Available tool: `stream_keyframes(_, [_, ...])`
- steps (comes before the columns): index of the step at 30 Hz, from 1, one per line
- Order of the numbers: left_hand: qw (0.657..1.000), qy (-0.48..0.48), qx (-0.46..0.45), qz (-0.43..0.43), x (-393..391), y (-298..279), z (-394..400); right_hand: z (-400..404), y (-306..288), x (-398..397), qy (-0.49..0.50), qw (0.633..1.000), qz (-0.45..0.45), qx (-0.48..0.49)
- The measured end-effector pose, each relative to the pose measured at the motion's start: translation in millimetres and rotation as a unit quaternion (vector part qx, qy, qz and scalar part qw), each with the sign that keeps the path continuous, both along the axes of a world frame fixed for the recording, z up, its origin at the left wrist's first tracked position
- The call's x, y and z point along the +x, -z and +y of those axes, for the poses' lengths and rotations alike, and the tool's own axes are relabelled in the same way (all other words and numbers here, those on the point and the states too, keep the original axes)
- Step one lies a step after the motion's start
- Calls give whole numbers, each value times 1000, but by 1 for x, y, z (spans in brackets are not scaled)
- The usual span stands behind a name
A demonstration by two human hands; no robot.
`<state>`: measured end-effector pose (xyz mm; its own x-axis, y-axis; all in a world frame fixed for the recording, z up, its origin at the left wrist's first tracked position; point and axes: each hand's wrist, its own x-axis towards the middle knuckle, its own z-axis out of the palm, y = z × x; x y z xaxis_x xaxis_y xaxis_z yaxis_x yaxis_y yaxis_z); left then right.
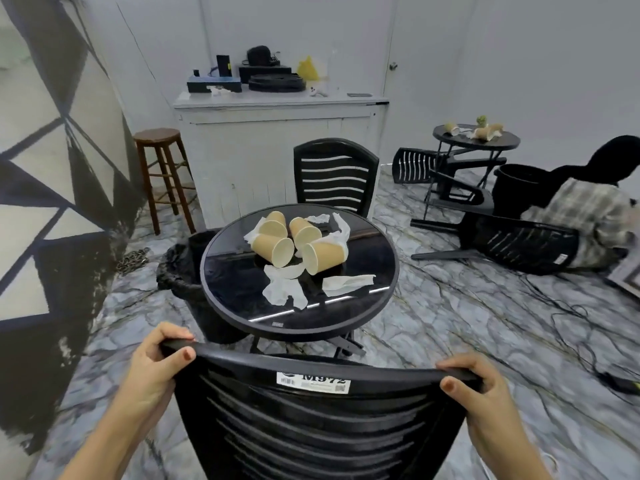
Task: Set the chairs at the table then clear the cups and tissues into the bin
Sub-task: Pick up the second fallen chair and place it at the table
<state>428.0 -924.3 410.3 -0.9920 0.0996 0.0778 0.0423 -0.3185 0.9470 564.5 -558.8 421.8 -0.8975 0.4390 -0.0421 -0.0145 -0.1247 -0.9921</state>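
Left hand [157, 367] and right hand [479, 386] clamped on chair [311, 420] backrest; push straight, stop short of bench [242, 306].

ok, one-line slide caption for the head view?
Both hands grip near chair; cups, tissues still on round table.

I am seeing a glossy black table top [363, 271], matt tan paper cups [273, 247], crumpled white tissues [284, 289], a black plastic chair [311, 427] and a brown wooden stool [157, 140].
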Motion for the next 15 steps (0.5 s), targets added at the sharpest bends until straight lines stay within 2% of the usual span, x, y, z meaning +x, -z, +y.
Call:
stream_keyframes(5, [997, 64, 24, 30, -25, 7, -10, -18, 11, 7, 45, 999, 15, 14])
stream_keyframes(7, [996, 78, 23, 28, -33, 9, -18, -29, 14, 5, 35, 999, 18, 1])
stream_keyframes(15, [999, 31, 20, 24, -27, 25, -49, -42, 16, -15, 5, 999, 36, -1])
